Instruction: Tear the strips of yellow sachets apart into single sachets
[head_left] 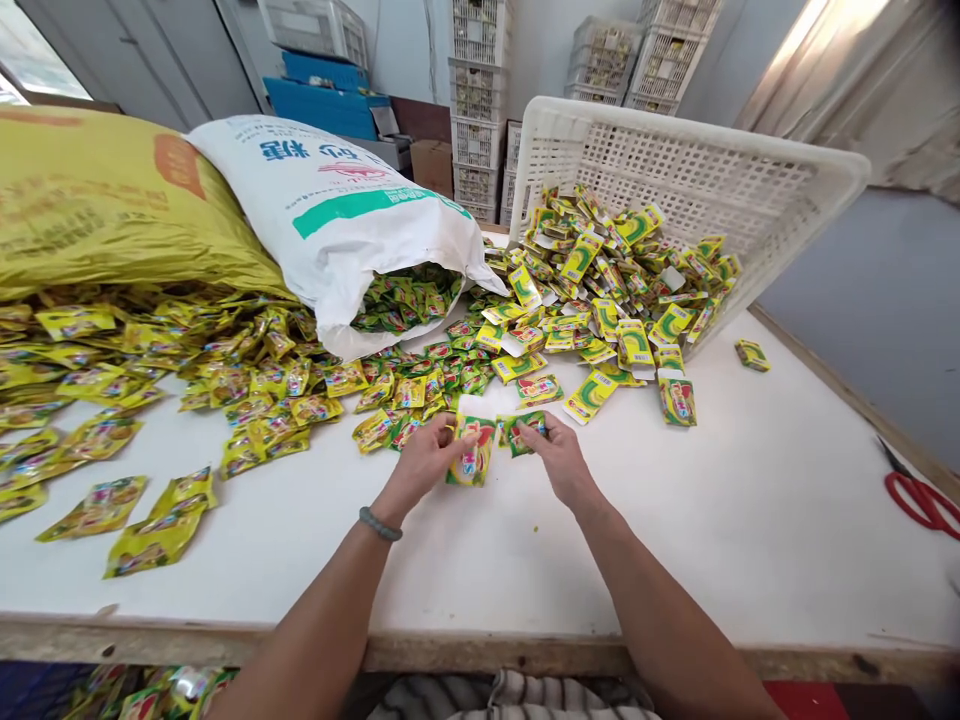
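My left hand (422, 462) grips a yellow-green sachet carton (472, 452) by its left side, its white flap pointing up. My right hand (556, 458) pinches a small green sachet (523, 430) right beside the carton's top. Both hands hover just above the white table (750, 520), near its middle. Loose green sachets (420, 385) lie just beyond my fingers. A heap of yellow-green cartons (607, 290) spills out of a tipped white plastic basket (712, 170) at the back right.
A white woven sack (337, 210) lies open at the back, sachets spilling from its mouth. A yellow sack (97, 200) and many yellow sachets (150, 370) cover the left. Red scissors (919, 495) lie at the right edge. Stacked crates (480, 100) stand behind.
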